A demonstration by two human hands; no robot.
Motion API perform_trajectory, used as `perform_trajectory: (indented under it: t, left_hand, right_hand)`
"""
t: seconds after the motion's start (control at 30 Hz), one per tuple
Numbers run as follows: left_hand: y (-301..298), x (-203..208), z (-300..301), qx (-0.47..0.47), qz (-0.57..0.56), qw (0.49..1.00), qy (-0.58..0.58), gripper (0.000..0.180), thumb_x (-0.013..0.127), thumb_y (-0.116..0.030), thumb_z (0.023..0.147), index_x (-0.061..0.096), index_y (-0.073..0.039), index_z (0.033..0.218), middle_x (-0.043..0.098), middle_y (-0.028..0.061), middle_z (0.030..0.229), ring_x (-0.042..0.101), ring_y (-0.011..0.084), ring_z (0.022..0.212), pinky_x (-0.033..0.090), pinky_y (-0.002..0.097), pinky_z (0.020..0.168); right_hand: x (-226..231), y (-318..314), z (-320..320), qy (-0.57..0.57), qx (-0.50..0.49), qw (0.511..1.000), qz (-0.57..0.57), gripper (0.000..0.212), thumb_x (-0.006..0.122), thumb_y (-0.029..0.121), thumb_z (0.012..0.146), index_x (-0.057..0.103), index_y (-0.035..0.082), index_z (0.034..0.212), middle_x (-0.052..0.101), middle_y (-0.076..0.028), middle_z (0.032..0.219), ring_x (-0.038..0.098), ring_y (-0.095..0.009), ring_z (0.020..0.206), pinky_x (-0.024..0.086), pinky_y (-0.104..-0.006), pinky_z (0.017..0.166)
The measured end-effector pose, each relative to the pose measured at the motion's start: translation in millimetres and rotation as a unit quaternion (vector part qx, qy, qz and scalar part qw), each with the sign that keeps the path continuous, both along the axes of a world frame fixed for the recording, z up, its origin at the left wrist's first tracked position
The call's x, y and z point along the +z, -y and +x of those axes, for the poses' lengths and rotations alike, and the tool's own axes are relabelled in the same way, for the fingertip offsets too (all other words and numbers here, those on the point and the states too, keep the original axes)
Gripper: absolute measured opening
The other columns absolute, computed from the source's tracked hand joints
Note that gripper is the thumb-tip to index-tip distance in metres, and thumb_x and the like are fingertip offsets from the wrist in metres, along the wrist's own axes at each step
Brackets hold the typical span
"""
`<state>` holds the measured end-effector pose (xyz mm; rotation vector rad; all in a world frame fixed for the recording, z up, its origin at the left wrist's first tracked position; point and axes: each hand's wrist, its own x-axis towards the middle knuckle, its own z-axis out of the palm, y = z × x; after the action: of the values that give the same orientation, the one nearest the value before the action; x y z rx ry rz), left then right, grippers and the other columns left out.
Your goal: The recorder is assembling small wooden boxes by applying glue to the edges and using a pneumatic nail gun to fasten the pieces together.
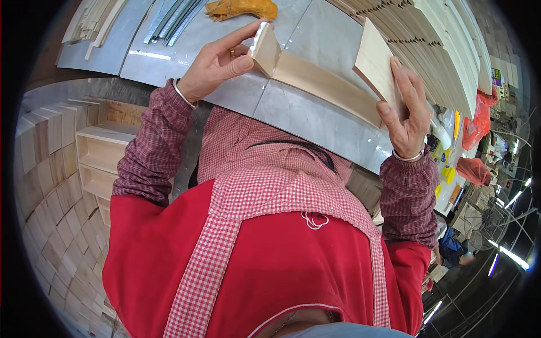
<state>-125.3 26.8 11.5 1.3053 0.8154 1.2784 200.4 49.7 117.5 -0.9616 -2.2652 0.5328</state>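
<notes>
A three-sided wooden frame stands on the grey metal tabletop, made of one long thin board with a short board at either end. My left hand holds the left end board between thumb and fingers. White glue-like stuff runs in a beaded line along that board's outer edge. On the other side, my right hand grips the right end board, which leans, with fingers along its outer edge. Whether that board touches the long one all along the joint, I cannot tell.
An orange-yellow cloth and dark metal strips lie at the table's back. Stacked thin wooden boards fill the far right. Pale strips lie far left. Wooden boxes and piled blocks stand at lower left; red plastic bags at right.
</notes>
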Motion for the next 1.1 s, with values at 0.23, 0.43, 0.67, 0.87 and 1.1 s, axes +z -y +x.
perform_trajectory:
  t: [0.23, 0.43, 0.67, 0.87, 1.1]
  left_hand:
    - [-13, 6, 4, -0.051, 0.038, 0.989, -0.132, 0.061, 0.07, -0.017, 0.081, 0.045, -0.009, 0.136, 0.052, 0.0137, 0.131, 0.056, 0.0264, 0.111, 0.045, 0.0343, 0.098]
    - [-21, 6, 15, -0.033, 0.142, 0.967, -0.209, 0.064, 0.074, -0.02, 0.077, 0.047, -0.009, 0.134, 0.053, 0.0124, 0.13, 0.057, 0.0253, 0.109, 0.048, 0.0344, 0.095]
    - [-19, 15, 25, -0.031, 0.152, 0.963, -0.218, 0.063, 0.076, -0.019, 0.075, 0.05, -0.008, 0.131, 0.055, 0.0125, 0.127, 0.059, 0.0234, 0.105, 0.051, 0.0319, 0.091]
    - [-15, 26, 32, 0.006, 0.155, 0.967, -0.204, 0.061, 0.078, -0.017, 0.072, 0.053, -0.008, 0.127, 0.058, 0.0113, 0.121, 0.06, 0.0214, 0.1, 0.053, 0.0291, 0.085]
    - [-16, 26, 34, 0.015, 0.195, 0.954, -0.227, 0.06, 0.08, -0.018, 0.068, 0.057, -0.009, 0.123, 0.062, 0.0084, 0.111, 0.063, 0.0185, 0.089, 0.056, 0.0259, 0.077]
  right_hand:
    - [-3, 0, -9, 0.027, 0.004, 0.999, -0.017, 0.054, 0.069, 0.027, 0.078, 0.056, 0.005, 0.126, 0.052, -0.016, 0.116, 0.052, -0.026, 0.101, 0.042, -0.0332, 0.087]
    - [-7, -2, -13, 0.047, 0.009, 0.999, -0.019, 0.052, 0.072, 0.024, 0.075, 0.06, 0.011, 0.124, 0.052, -0.014, 0.113, 0.051, -0.024, 0.094, 0.044, -0.0313, 0.082]
    - [-14, 0, -15, 0.074, 0.015, 0.997, -0.002, 0.051, 0.073, 0.026, 0.074, 0.062, 0.013, 0.122, 0.053, -0.014, 0.111, 0.051, -0.024, 0.091, 0.044, -0.0323, 0.081]
    - [-17, 3, -16, 0.107, 0.006, 0.994, 0.004, 0.051, 0.073, 0.028, 0.074, 0.063, 0.015, 0.122, 0.053, -0.013, 0.11, 0.05, -0.024, 0.09, 0.043, -0.0329, 0.081]
    - [-23, 5, -15, 0.131, 0.008, 0.991, 0.021, 0.051, 0.073, 0.03, 0.074, 0.063, 0.017, 0.122, 0.054, -0.013, 0.11, 0.049, -0.023, 0.088, 0.042, -0.0329, 0.079]
